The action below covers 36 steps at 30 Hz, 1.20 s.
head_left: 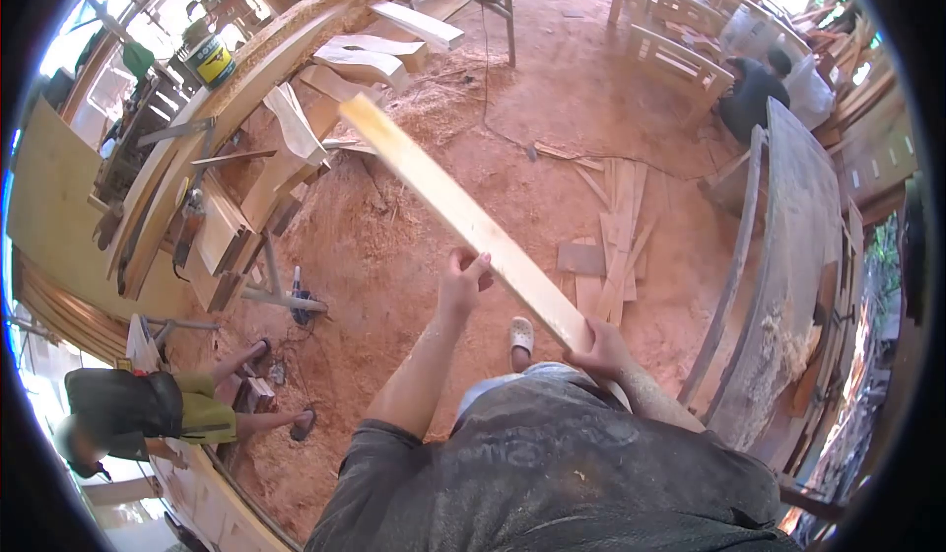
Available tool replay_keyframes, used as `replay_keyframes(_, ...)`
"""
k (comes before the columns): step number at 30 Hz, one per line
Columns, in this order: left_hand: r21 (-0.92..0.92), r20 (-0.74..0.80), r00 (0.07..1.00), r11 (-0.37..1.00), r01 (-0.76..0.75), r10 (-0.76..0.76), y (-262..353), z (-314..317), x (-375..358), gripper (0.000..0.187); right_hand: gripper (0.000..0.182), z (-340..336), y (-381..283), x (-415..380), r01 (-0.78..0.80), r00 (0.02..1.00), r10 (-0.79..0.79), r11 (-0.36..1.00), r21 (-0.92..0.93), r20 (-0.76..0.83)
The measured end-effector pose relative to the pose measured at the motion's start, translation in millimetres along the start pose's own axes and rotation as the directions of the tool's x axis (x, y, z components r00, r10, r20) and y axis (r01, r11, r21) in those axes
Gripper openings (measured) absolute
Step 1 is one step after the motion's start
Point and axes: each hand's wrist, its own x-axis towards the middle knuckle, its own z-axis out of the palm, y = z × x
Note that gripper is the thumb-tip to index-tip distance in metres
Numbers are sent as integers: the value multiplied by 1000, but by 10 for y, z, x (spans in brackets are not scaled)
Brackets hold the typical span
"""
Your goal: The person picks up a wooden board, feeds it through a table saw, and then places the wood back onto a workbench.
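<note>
A long, pale wooden board (461, 219) slants across the middle of the head view, its far end up to the left and its near end close to my body. My right hand (603, 351) is closed around the near end. Partway along, my left hand (463, 282) has its fingers curled at the board's left edge, gripping it there. Part of each hand's grip is hidden by the board. Sawdust clings to my forearms.
A workbench (246, 89) on the left carries cut wood pieces and a yellow-labelled bucket (210, 61). Wood strips (619, 232) lie on the sawdust-covered floor. A cord (486, 79) crosses it. One person (148, 404) stands lower left; another (754, 99) is back right near large slabs (796, 227).
</note>
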Motion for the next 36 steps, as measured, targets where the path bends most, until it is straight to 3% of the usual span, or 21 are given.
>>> replay_keyframes(3, -48, 15, 1000, 999, -18, 18, 558, 178, 102, 32, 71, -241, -216, 610, 34, 997, -27, 994, 104, -70)
replay_keyframes(6, -2, 83, 994, 998, 68, -68, 517, 94, 400, 27, 66, -570, -562, 1183, 103, 975, -76, 987, 125, -210)
replay_keyframes(10, 162, -18, 999, 986, 43, -41, 218, -262, 894, 22, 63, -1014, -1071, 2039, 127, 916, -120, 992, -6, -383)
replay_keyframes(12, 173, -39, 998, 983, 63, -57, 156, -528, 1180, 21, 63, -1176, -1468, 2524, 183, 887, -108, 975, 129, -449)
replay_keyframes(13, 177, -73, 996, 982, 59, -47, 109, -674, 1368, 22, 61, -1275, -1630, 2798, 201, 871, -143, 977, 76, -469)
replay_keyframes(14, 145, -99, 993, 986, 76, -62, 161, -780, 1518, 22, 59, -1358, -1787, 3083, 218, 855, -179, 976, 24, -487)
replay_keyframes(17, 100, -193, 975, 986, 133, -112, 694, -947, 1962, 22, 54, -1540, -2269, 3938, 426, 825, -307, 889, 167, -474)
replay_keyframes(20, 142, -196, 980, 990, 3, 25, 831, -1196, 2759, 20, 47, -1528, -2783, 4689, 577, 707, -396, 803, 153, -586)
replay_keyframes(23, 133, -181, 978, 988, -80, 103, 1391, -1252, 3333, 20, 42, -1585, -3262, 5382, 652, 642, -395, 732, 197, -657)
replay_keyframes(26, 134, -235, 955, 979, -151, 179, 1864, -1247, 3662, 21, 54, -1766, -3623, 6105, 766, 584, -529, 609, 204, -615)
replay_keyframes(29, 139, -299, 934, 977, -159, 195, 2217, -1361, 3925, 23, 64, -1847, -4315, 6564, 810, 582, -630, 391, 437, -514)
replay_keyframes(32, 89, -397, 903, 986, -141, 165, 2399, -1495, 4080, 30, 80, -1858, -4748, 7093, 794, 594, -691, 420, 440, -411)
replay_keyframes(33, 55, -443, 883, 988, -145, 155, 2415, -1511, 4156, 32, 82, -1803, -4780, 7322, 770, 632, -571, 388, 507, -524)
replay_keyframes(36, 98, -597, 761, 964, -247, 255, 2352, -1497, 4404, 40, 74, -1659, -5168, 7709, 785, 516, -718, 180, 593, -466)
